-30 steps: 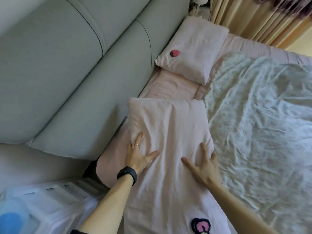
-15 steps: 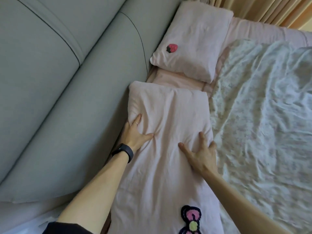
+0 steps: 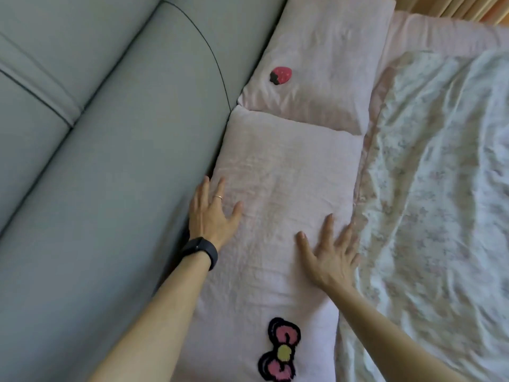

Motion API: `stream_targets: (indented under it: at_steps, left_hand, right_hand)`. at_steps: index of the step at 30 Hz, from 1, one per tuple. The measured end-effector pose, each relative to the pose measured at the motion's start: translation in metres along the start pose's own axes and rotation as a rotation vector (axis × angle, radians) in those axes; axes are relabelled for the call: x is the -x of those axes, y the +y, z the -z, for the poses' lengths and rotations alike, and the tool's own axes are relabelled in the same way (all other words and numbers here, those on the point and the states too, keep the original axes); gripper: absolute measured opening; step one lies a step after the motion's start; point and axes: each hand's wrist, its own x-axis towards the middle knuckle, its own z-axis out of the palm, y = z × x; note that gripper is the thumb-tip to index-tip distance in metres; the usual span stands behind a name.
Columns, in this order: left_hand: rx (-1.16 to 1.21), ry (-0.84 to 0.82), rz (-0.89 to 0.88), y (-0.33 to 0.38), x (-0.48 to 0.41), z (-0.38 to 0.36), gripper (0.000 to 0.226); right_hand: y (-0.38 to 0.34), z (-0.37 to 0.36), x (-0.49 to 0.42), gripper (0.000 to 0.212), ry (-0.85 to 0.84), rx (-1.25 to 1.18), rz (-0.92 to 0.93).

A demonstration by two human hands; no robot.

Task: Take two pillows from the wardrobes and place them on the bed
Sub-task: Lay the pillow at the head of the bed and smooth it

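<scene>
Black wristband (image 3: 199, 250) — thin ring (image 3: 218, 197) (both left)

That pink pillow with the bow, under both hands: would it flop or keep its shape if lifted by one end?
Probably floppy: the pillow wrinkles around the flat left hand and right hand. Likely light for its size, since it looks puffy under thin cloth. Unlikely to roll: it lies flat against the grey headboard.

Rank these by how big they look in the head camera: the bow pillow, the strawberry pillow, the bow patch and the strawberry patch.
1. bow pillow, largest as seen
2. strawberry pillow; it lies farther from the camera, so the pillows' true order is unsure
3. bow patch
4. strawberry patch, smallest
</scene>
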Motion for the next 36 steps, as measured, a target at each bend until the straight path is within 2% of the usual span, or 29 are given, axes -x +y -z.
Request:
stream_targets:
  at_steps: [3,5,8,16,20,21,23,25,27,29,32,34,36]
  left_hand:
    - [-0.011,-0.001,-0.055,-0.010,0.050,-0.034,0.075]
    - [-0.014,-0.042,-0.003,-0.021,0.074,-0.053,0.073]
    - [-0.053,-0.094,0.111,-0.041,0.078,-0.069,0.080]
    - [-0.115,-0.240,0.159,-0.056,0.050,-0.094,0.081]
    - [-0.064,-0.197,0.116,-0.059,0.062,-0.071,0.085]
    - [-0.044,-0.173,0.147,-0.062,0.070,-0.064,0.088]
    - [-0.047,-0.170,0.323,-0.073,0.095,-0.051,0.098]
    - [-0.091,-0.244,0.540,-0.086,0.120,-0.040,0.114]
    - [-0.076,-0.289,0.653,-0.097,0.134,-0.027,0.125]
    - [-0.026,-0.276,0.647,-0.103,0.133,-0.012,0.114]
    - [-0.014,-0.257,0.550,-0.095,0.121,0.008,0.080]
    - [-0.053,-0.205,0.513,-0.088,0.115,0.020,0.073]
    - [-0.070,-0.115,0.500,-0.087,0.107,0.034,0.076]
  right_hand:
    - [-0.011,-0.012,0.007,0.090,0.242,0.100,0.317]
    - [-0.015,-0.024,0.005,0.088,0.210,0.191,0.439]
    - [-0.001,-0.044,-0.006,0.091,-0.004,0.288,0.374]
    - [0.010,-0.067,-0.035,0.093,-0.111,0.335,0.311]
    - [0.007,-0.056,-0.016,0.093,-0.101,0.338,0.265]
    - [0.008,-0.053,-0.005,0.094,-0.111,0.313,0.235]
    - [0.016,-0.052,0.025,0.098,-0.147,0.217,0.154]
    - [0.033,-0.055,0.062,0.104,-0.182,0.106,0.075]
    - [0.047,-0.058,0.095,0.108,-0.225,0.012,0.023]
    - [0.050,-0.059,0.112,0.110,-0.228,-0.035,-0.004]
    - [0.038,-0.050,0.110,0.110,-0.237,-0.048,-0.032]
    - [0.031,-0.045,0.107,0.109,-0.246,-0.049,0.009]
    - [0.025,-0.045,0.107,0.110,-0.250,-0.072,0.039]
